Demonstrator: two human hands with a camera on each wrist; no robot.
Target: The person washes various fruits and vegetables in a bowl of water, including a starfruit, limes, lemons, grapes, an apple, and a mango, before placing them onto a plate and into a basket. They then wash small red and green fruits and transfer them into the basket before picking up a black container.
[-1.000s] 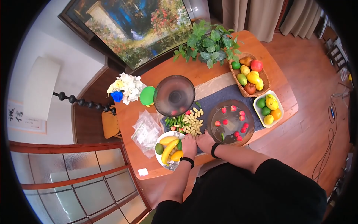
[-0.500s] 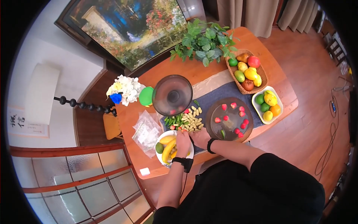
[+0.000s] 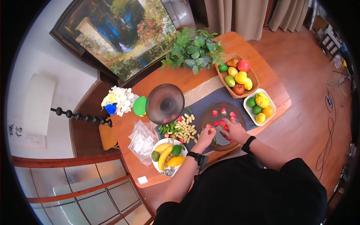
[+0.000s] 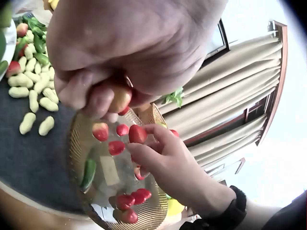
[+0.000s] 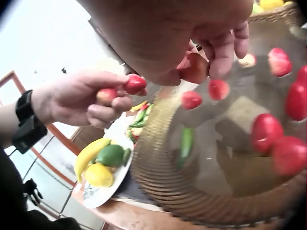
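Observation:
My left hand (image 3: 205,138) is at the left rim of a ribbed, see-through brown bowl (image 5: 158,191). It pinches two small red fruits with yellowish patches; one red fruit (image 5: 135,84) shows between thumb and finger, the other (image 5: 106,96) beside it. Over the bowl, my right hand (image 3: 236,132) holds another small red fruit (image 4: 138,134) in its fingertips. Below, several red fruits (image 5: 267,133) and a green pepper-like piece (image 5: 186,145) lie in clear liquid. Peanuts (image 4: 36,79) and green peppers (image 3: 167,128) are heaped left of the bowl, with a few red fruits among them.
A white plate of fruit (image 3: 155,147) stands near the front edge, beside a clear plastic bag (image 3: 142,142). Behind the peanuts is a dark glass bowl (image 3: 165,99). A wicker basket (image 3: 235,94) and a white fruit tray (image 3: 272,117) stand to the right.
Both hands have moved right, from beside the peanuts and fruit plate to the brown bowl. Small red fruits now show in their fingers. The head view has shifted slightly.

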